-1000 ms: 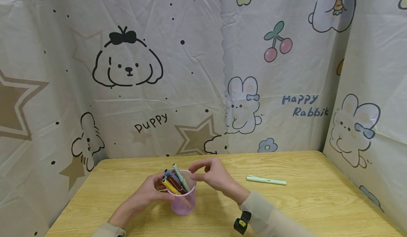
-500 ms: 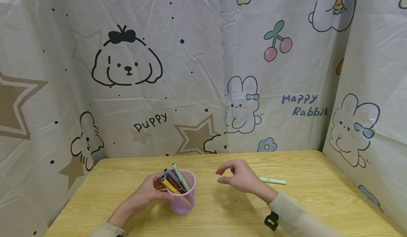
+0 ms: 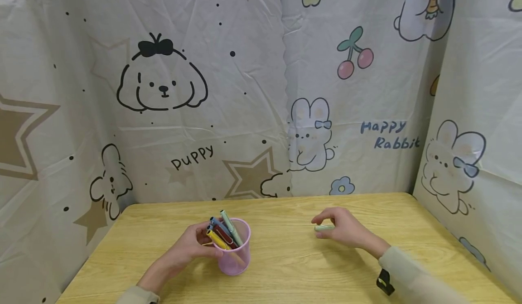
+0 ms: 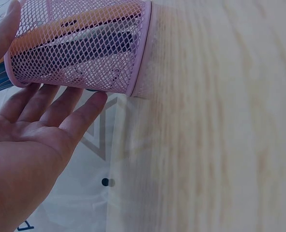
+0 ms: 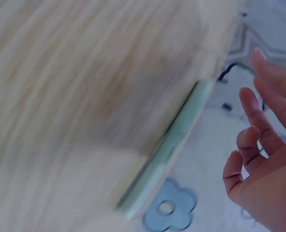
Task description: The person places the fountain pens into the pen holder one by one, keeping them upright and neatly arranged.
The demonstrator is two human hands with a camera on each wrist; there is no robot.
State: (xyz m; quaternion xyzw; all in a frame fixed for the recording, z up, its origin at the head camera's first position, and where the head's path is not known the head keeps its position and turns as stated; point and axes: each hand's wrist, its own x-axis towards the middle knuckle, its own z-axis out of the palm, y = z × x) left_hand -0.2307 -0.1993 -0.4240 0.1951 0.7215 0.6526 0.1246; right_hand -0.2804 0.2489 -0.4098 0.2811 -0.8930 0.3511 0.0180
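A pink mesh pen holder (image 3: 234,265) stands upright on the table, with several pens in it: yellow, dark red, blue and pale green. My left hand (image 3: 193,243) holds this holder from its left side, thumb in front and fingers behind. In the left wrist view, the fingers (image 4: 67,108) touch the holder's mesh wall (image 4: 84,48). On the right part of the table lies a pale green pen (image 5: 167,150), partly hidden by my hand in the head view. Over it hovers my right hand (image 3: 344,227), thumb and fingers apart, gripping nothing and not touching the pen in the right wrist view.
The light wooden table (image 3: 281,267) has a back edge against a printed cloth curtain (image 3: 244,68). The same kind of cloth hangs at the left and right sides. A black strap (image 3: 384,282) sits on the right wrist.
My right hand has moved right, away from the pen holder, to above the pale green pen. The left hand stays on the holder, which has not moved.
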